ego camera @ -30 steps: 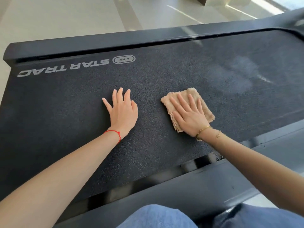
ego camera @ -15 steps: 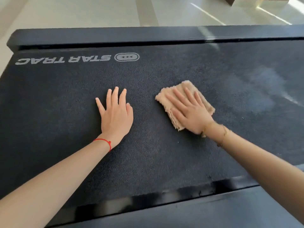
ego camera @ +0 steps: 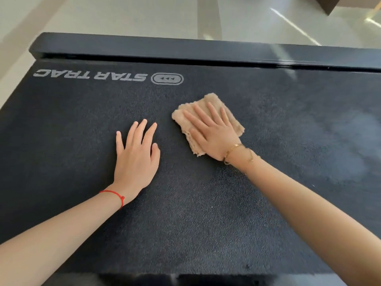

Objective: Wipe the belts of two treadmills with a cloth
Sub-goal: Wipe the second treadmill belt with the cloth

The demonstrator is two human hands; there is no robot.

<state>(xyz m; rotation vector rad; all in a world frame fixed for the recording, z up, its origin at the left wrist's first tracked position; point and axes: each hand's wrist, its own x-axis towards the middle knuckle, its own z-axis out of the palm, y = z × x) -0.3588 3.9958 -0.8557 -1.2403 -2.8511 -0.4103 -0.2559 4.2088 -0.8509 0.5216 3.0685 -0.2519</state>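
Note:
A dark, grainy treadmill belt [ego camera: 206, 213] with a grey STAR TRAC logo [ego camera: 92, 75] fills most of the view. A folded tan cloth [ego camera: 233, 120] lies on the belt right of centre. My right hand [ego camera: 214, 133] presses flat on the cloth with its fingers spread, a gold bracelet at the wrist. My left hand [ego camera: 137, 157] rests flat on the bare belt just left of the cloth, fingers apart, holding nothing; a red string is tied at its wrist.
A black side rail [ego camera: 185, 48] runs along the belt's far edge, with pale shiny floor [ego camera: 123, 15] beyond it. A near rail [ego camera: 185, 280] borders the belt at the bottom. A faint lighter smear [ego camera: 340, 141] marks the belt at the right.
My right hand has slid the cloth a little away from me toward the logo. My view has moved forward over the belt, so the near rail and my knees have dropped out of sight.

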